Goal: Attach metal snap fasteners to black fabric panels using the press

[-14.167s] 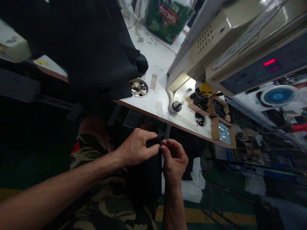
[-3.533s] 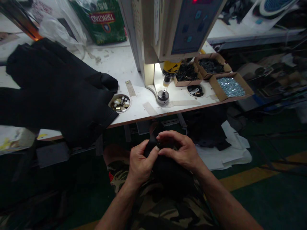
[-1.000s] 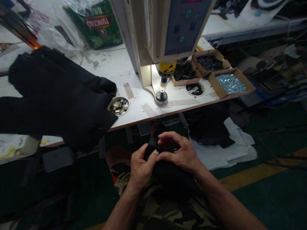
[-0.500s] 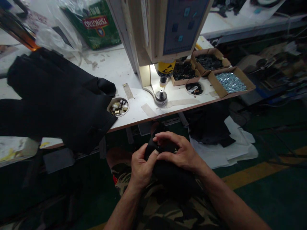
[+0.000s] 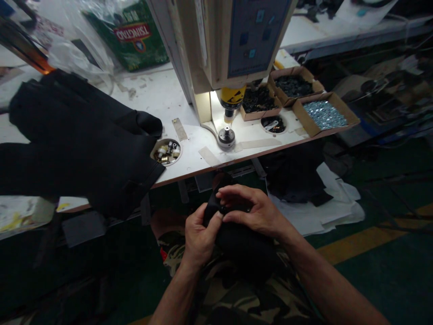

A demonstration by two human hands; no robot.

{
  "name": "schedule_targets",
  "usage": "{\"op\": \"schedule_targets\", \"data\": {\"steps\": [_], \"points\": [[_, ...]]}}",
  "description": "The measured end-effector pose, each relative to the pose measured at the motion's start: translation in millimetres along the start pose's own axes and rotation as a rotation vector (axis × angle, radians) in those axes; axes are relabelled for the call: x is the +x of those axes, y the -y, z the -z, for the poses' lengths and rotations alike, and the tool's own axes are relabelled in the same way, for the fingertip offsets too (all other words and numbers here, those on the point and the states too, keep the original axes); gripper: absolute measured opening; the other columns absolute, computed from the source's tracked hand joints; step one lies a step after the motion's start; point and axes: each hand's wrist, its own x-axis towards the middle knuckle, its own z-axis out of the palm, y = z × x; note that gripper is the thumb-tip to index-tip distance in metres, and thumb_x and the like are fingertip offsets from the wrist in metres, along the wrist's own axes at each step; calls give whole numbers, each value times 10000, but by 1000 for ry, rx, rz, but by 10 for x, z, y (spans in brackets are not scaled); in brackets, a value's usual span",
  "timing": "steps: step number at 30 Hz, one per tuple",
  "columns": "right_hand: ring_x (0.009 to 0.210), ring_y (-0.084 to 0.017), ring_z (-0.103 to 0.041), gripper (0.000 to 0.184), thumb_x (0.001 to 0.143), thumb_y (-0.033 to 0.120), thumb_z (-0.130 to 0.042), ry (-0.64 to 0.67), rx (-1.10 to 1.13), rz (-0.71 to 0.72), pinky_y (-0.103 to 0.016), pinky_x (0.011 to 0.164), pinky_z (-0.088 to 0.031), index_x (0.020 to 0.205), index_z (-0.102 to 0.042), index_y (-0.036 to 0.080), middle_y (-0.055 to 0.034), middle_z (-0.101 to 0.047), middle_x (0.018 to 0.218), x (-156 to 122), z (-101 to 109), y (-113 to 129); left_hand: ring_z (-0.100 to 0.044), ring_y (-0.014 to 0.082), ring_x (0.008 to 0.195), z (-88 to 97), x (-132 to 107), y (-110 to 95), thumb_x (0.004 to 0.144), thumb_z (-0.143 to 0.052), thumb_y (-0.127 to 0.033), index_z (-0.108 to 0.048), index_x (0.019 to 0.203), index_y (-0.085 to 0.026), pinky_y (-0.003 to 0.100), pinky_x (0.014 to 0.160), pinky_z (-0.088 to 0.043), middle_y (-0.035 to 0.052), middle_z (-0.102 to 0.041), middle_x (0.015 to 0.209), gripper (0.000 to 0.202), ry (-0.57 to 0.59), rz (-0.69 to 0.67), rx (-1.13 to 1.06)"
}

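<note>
On my lap, in front of the table edge, lies a piece of black fabric (image 5: 243, 248). My left hand (image 5: 199, 232) grips its upper part, thumb pressed on top. Beside it, my right hand (image 5: 255, 210) is curled, with thumb and forefinger tips at the fabric close to my left thumb. A tiny dark spot shows between those fingertips; its kind cannot be made out. Something small glints in the right palm. Ahead on the table stands a press machine (image 5: 216, 54) with a round metal die (image 5: 226, 136) under its yellow-marked head (image 5: 232, 97).
More black fabric pieces (image 5: 77, 140) hang over the table's left edge. A cup of small metal parts (image 5: 168, 152) is sunk in the table (image 5: 194, 131). To the right are cardboard boxes of black parts (image 5: 260, 99) and silvery parts (image 5: 324, 113). Dark cloth (image 5: 294, 176) lies below on white sheeting (image 5: 338, 203).
The view has shifted very slightly. Both hands keep nearly the same place on the fabric; the gold glint in the right palm now looks darker.
</note>
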Motion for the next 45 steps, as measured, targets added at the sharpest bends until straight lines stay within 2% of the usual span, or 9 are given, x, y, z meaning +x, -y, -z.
{"op": "schedule_targets", "data": {"steps": [3,7,14,18,22,28,35,39,45], "points": [[858,-171,-721,430,705,272,-937,-111,-71,-34,-273,799,-579,1086,-743,232,-12,-752,969,-6,-60,-15,-470,117,666,-7,-3,-61,886,-696,-435,-703,886,-147,194,585,-407,-9,-579,721,288,13,-6,-9],[782,-159,-708,245,728,288,-927,-189,-123,16,-259,745,-552,894,-760,222,2,-752,845,-16,-93,-24,-461,113,650,-16,5,-119,866,-711,-418,-703,853,-145,190,571,-398,-11,-572,699,274,3,-9,4],[1008,-177,-739,212,914,217,-752,18,-66,64,-290,923,-568,1122,-764,256,-29,-785,1085,-45,25,-16,-492,121,667,-22,16,-49,879,-704,-435,-731,972,-161,195,582,-413,-4,-604,746,290,-1,22,-9],[909,-176,-728,459,749,280,-907,-55,-37,5,-279,837,-592,1164,-719,234,-27,-758,1046,-24,16,28,-491,121,664,-23,-1,-87,883,-700,-432,-727,920,-153,195,581,-414,0,-603,733,283,15,12,-3],[807,-158,-703,231,760,287,-904,-71,-130,48,-256,769,-556,920,-755,213,-6,-746,864,1,1,34,-501,125,667,-32,-24,-132,865,-713,-428,-734,932,-149,195,581,-421,5,-618,737,287,57,-15,-10],[940,-185,-722,133,894,237,-788,70,-48,192,-306,879,-563,1027,-789,239,-36,-775,970,-2,63,-20,-437,108,623,-47,-38,-91,871,-698,-425,-706,844,-147,190,547,-376,-12,-550,683,279,31,-10,1],[937,-180,-729,443,799,270,-873,7,-62,45,-284,860,-581,1212,-715,256,-26,-764,1052,-40,34,6,-476,119,672,-40,-50,-50,892,-693,-421,-718,927,-156,199,602,-406,-5,-581,734,269,29,6,-25],[811,-170,-716,216,785,308,-885,-59,-145,70,-270,775,-570,939,-761,222,-15,-756,876,-26,14,-4,-496,125,690,-42,-63,-57,880,-710,-403,-723,916,-157,198,610,-413,-1,-608,740,249,25,-10,-13],[972,-190,-727,145,921,242,-754,115,-67,212,-309,904,-566,1063,-783,243,-44,-776,1007,17,88,-15,-493,126,702,-59,-54,-7,894,-694,-420,-714,912,-161,201,624,-421,-3,-594,754,260,5,-1,-22]]}}
